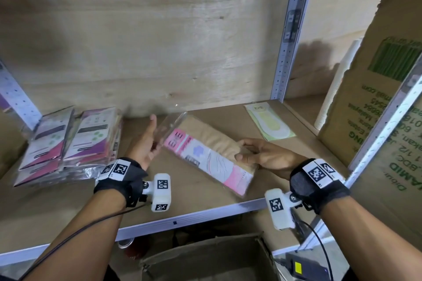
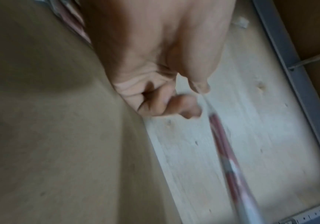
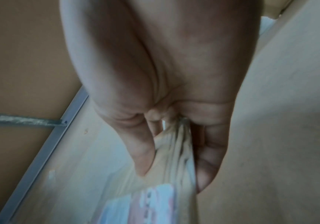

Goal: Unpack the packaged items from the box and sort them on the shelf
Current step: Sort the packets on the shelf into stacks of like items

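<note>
Fingers point(image 1: 245, 143) of the right hand point(image 1: 268, 155) pinch the pink packet point(image 1: 205, 157); left hand point(image 1: 142, 143) grips its clear end.

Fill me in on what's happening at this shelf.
A person is sorting packets onto the shelf. The right hand grips a pink packet by one end, and the left hand pinches its clear flap at the other. A stack of packets lies to the left, a green packet at the back right.
</note>
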Available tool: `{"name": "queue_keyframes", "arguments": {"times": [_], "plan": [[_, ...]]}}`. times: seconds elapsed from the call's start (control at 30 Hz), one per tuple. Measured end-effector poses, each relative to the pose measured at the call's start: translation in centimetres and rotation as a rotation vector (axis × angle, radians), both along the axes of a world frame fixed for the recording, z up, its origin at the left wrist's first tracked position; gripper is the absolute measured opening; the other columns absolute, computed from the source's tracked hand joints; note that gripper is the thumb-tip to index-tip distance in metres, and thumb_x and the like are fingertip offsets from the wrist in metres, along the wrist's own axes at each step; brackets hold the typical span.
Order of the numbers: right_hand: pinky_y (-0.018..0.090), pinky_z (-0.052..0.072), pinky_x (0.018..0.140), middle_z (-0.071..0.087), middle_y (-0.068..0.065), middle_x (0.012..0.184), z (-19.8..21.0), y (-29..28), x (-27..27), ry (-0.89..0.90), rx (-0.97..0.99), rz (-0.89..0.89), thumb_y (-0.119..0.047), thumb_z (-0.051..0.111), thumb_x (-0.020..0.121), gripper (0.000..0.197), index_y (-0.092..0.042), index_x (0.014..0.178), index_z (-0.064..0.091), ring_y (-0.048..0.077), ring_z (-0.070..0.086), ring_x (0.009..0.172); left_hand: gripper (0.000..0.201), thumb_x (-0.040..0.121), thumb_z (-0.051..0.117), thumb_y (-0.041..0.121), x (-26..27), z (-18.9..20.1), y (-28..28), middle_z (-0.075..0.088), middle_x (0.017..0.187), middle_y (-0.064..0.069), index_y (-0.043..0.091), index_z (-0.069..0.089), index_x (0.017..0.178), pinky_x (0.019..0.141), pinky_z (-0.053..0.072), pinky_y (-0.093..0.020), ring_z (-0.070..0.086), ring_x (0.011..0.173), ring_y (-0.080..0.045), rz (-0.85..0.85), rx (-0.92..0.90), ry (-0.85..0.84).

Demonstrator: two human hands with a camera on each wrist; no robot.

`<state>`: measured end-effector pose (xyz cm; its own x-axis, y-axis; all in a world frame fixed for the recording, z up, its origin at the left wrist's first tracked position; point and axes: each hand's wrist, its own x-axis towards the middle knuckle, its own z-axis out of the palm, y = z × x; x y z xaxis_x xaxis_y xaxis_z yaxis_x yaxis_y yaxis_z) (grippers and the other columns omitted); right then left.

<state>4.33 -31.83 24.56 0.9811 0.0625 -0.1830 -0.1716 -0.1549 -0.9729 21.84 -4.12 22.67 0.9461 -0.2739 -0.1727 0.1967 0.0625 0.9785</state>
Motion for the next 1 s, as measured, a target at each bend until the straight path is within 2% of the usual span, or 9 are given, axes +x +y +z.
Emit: {"name": "queue_keyframes", "arguments": {"times": [0.07, 0.17, 0.33, 0.43, 0.63, 0.77, 0.87, 0.93, 1.0], "plan": [[0.038, 0.049, 0.082, 0.066, 0.016, 0.111, 0.0, 0.0, 0.2, 0.011, 0.112, -0.087, -0.008, 0.059, 0.097, 0.011, -0.010, 0.108, 0.060, 0.030, 0.062, 0.100, 0.073, 0.079, 0.050, 0.079, 0.1, -0.4, 0.1, 0.072, 0.082, -0.009, 0.012, 0.069, 0.103, 0.054, 0.054, -0.021, 0.070, 0.061, -0.013, 0.030, -0.036, 0.012], [0.040, 0.047, 0.086, 0.062, 0.015, 0.111, 0.1, 0.2, 0.7, 0.011, 0.272, -0.196, -0.005, 0.056, 0.097, 0.009, -0.012, 0.103, 0.058, 0.028, 0.059, 0.101, 0.085, 0.075, 0.057, 0.080, -1.1, -0.5, -0.9, 0.075, 0.095, -0.021, 0.003, 0.067, 0.110, 0.067, 0.061, -0.034, 0.076, 0.088, -0.032, -0.127, 0.002, 0.078], [0.041, 0.045, 0.088, 0.062, 0.019, 0.116, 0.0, 1.4, 1.6, -0.015, 0.411, -0.286, 0.005, 0.064, 0.090, 0.022, -0.011, 0.099, 0.052, 0.030, 0.058, 0.103, 0.066, 0.079, 0.080, 0.049, -4.4, -0.2, -3.9, 0.074, 0.110, -0.019, 0.008, 0.060, 0.126, 0.081, 0.061, -0.033, 0.072, 0.102, -0.035, -0.594, 0.179, 0.064], [0.035, 0.049, 0.075, 0.066, 0.017, 0.111, 0.0, 1.6, 1.9, 0.013, 0.330, -0.316, 0.001, 0.070, 0.088, 0.030, -0.009, 0.110, 0.053, 0.026, 0.065, 0.091, 0.042, 0.084, 0.080, 0.028, -5.1, 0.0, -4.7, 0.075, 0.104, -0.015, 0.008, 0.067, 0.119, 0.079, 0.061, -0.027, 0.074, 0.094, -0.028, -0.621, 0.197, -0.020], [0.028, 0.052, 0.056, 0.063, 0.021, 0.112, -0.6, 1.2, 2.5, 0.117, 0.017, -0.393, -0.009, 0.079, 0.083, 0.049, -0.001, 0.125, 0.055, 0.025, 0.059, 0.075, 0.028, 0.090, 0.072, 0.020, -5.1, -0.4, -5.1, 0.074, 0.089, -0.009, 0.002, 0.071, 0.112, 0.073, 0.060, -0.022, 0.071, 0.079, -0.016, -0.603, 0.330, -0.022], [0.025, 0.050, 0.049, 0.064, 0.011, 0.088, -1.3, 0.8, 3.3, 0.112, -0.174, -0.447, -0.009, 0.083, 0.078, 0.042, 0.001, 0.114, 0.062, 0.017, 0.057, 0.054, 0.021, 0.090, 0.072, 0.013, -5.7, -0.4, -5.7, 0.072, 0.081, -0.012, -0.005, 0.073, 0.102, 0.067, 0.059, -0.019, 0.070, 0.066, -0.011, -0.559, 0.391, -0.004], [0.035, 0.060, 0.073, 0.071, 0.009, 0.099, -1.8, 0.4, 3.8, 0.137, -0.367, -0.440, -0.018, 0.088, 0.070, 0.042, -0.005, 0.103, 0.067, 0.021, 0.068, 0.083, 0.032, 0.087, 0.074, 0.010, -6.0, -0.1, -6.0, 0.074, 0.087, -0.020, -0.009, 0.069, 0.112, 0.064, 0.061, -0.022, 0.073, 0.065, -0.016, -0.502, 0.435, -0.003], [0.041, 0.055, 0.095, 0.068, 0.008, 0.114, -2.0, 0.4, 3.9, 0.178, -0.450, -0.404, -0.026, 0.089, 0.069, 0.058, -0.009, 0.117, 0.062, 0.026, 0.066, 0.107, 0.039, 0.085, 0.078, 0.014, -6.1, 0.1, -6.0, 0.073, 0.095, -0.026, -0.007, 0.067, 0.115, 0.064, 0.061, -0.024, 0.074, 0.069, -0.021, -0.478, 0.480, 0.009], [0.044, 0.050, 0.102, 0.063, 0.009, 0.126, -2.0, 0.3, 4.1, 0.194, -0.470, -0.378, -0.029, 0.089, 0.070, 0.075, -0.009, 0.132, 0.053, 0.030, 0.061, 0.118, 0.046, 0.082, 0.081, 0.020, -6.0, 0.3, -6.0, 0.072, 0.098, -0.027, -0.005, 0.064, 0.117, 0.065, 0.062, -0.026, 0.074, 0.071, -0.022, -0.459, 0.534, 0.013]]}}
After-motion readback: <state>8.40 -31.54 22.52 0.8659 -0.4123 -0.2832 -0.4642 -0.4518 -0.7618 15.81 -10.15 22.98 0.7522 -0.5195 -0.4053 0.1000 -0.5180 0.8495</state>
